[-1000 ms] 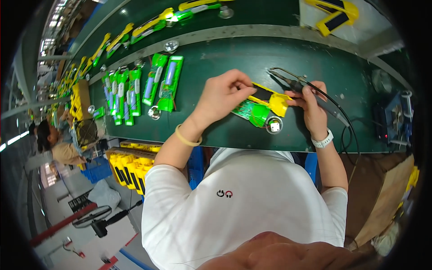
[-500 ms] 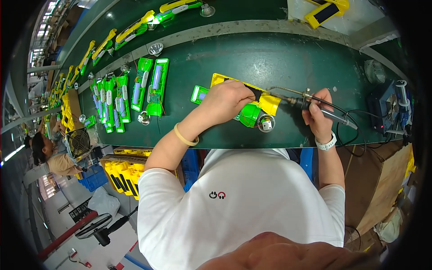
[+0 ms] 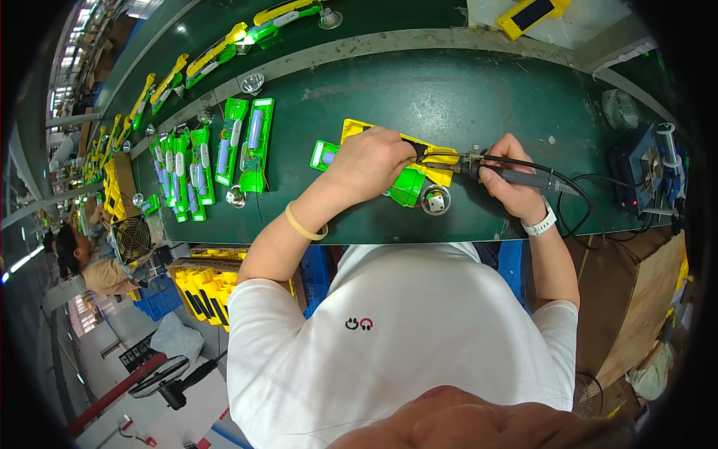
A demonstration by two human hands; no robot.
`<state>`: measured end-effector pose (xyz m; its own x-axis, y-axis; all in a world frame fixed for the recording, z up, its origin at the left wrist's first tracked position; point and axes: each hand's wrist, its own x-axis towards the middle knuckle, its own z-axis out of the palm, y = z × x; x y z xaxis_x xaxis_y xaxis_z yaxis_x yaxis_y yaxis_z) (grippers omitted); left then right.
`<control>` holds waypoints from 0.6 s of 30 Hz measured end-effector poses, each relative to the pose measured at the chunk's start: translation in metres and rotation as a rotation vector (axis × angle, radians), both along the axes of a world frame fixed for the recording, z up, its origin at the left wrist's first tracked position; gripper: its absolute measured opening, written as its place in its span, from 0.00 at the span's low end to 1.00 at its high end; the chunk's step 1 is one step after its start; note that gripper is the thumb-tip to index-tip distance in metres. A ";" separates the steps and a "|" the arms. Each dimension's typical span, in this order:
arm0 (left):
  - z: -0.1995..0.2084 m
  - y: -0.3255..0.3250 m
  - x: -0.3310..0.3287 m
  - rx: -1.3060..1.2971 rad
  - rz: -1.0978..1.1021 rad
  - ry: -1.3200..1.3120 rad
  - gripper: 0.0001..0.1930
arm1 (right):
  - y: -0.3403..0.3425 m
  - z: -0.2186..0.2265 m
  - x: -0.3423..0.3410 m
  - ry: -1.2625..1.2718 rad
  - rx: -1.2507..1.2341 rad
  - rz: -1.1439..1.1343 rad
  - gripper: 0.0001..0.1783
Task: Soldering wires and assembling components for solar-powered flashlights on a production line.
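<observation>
My left hand (image 3: pixel 372 162) is closed in a pinch over the yellow flashlight casing (image 3: pixel 443 173); what its fingertips grip is too small or hidden to make out. Below that casing lies a green casing half (image 3: pixel 407 187), its other end poking out left of my wrist. A round lamp reflector (image 3: pixel 435 200) sits at the near side of these parts. My right hand (image 3: pixel 514 179) is wrapped round a soldering iron (image 3: pixel 527 178) with a thin metal tube fixed along it. The iron's tip reaches over the yellow casing, close to my left fingertips.
Several opened green casings with battery cells (image 3: pixel 256 142) stand left on the green bench (image 3: pixel 359 90). Beyond a grey rail (image 3: pixel 419 41) lie yellow-and-green units (image 3: pixel 217 56). A blue soldering station (image 3: pixel 632 176) and a solder spool (image 3: pixel 619 109) are at right, with cables trailing. A co-worker (image 3: pixel 97 262) sits far left.
The soldering iron has moved left in my right hand, its tip now nearer my left fingertips. My right fingers have closed more around the handle. The view has shifted slightly.
</observation>
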<state>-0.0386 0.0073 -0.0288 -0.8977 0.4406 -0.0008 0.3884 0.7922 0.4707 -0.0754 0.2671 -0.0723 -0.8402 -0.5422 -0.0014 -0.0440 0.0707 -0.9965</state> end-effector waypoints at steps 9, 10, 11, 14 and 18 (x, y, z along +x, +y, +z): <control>0.001 -0.002 -0.002 -0.004 -0.011 -0.016 0.04 | 0.015 0.015 0.010 -0.080 -0.119 -0.049 0.13; 0.001 -0.002 -0.001 -0.003 -0.008 -0.015 0.04 | 0.012 0.017 0.012 -0.097 -0.217 -0.115 0.13; 0.000 -0.002 -0.001 -0.005 -0.011 -0.012 0.04 | 0.010 0.018 0.014 -0.113 -0.315 -0.184 0.14; -0.001 -0.002 -0.001 -0.010 -0.015 -0.006 0.04 | -0.004 0.021 0.014 -0.234 -0.450 -0.346 0.11; 0.001 -0.002 -0.001 -0.028 -0.009 -0.018 0.04 | -0.014 0.008 0.010 -0.396 -0.588 -0.336 0.13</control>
